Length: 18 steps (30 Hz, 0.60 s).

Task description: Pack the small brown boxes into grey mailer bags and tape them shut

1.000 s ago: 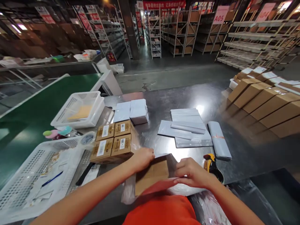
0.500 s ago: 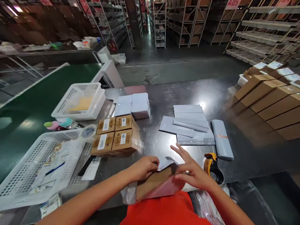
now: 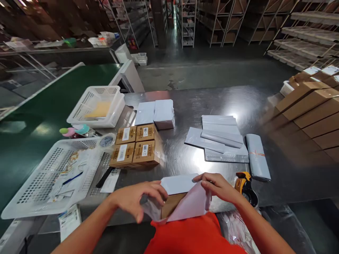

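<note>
Just before the red shirt (image 3: 190,234), I observe remotely the brown box (image 3: 169,205) inside its white wrapper (image 3: 189,206); less cardboard shows than a moment ago, so it is further covered. Left hand (image 3: 135,194): let go, thumb and fingers parted wide, contact unclear. Right hand (image 3: 215,186): wrist bent inward, fingertips pinching the wrapper. Beyond: four boxes (image 3: 136,153).
</note>
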{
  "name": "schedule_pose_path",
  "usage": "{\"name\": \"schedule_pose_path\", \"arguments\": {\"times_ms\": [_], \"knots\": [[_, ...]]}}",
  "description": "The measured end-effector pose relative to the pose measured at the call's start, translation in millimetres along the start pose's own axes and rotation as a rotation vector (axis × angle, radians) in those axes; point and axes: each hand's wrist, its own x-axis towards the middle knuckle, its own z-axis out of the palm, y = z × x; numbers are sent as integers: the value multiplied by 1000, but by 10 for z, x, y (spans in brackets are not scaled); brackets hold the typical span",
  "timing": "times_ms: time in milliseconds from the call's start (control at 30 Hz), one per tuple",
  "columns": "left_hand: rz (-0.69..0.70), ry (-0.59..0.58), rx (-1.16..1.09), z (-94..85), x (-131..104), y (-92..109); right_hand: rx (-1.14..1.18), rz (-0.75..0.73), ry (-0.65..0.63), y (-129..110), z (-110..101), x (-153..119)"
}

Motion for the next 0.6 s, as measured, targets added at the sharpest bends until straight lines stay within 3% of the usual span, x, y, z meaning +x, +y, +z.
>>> {"name": "schedule_pose_path", "arguments": {"times_ms": [67,167,300,367,433,500,600], "knots": [[-74,69,35,158,-169,-102,112,52,18,58,2,17],[-145,308,-51,428,-254,-377,217,25,27,203,-46,25],[-8,674,-298,697,-188,-739,351,-263,48,504,-114,-101],[79,814,-371,781,-147,-845,311,-318,7,613,-76,-211],[146,875,-405,839,-113,-899,176,-287,21,641,14,-299],[171,891,-418,873,-89,-919,61,-260,124,598,117,-330],[172,891,-413,879,-83,-910,22,-306,201,491,207,-275]]}}
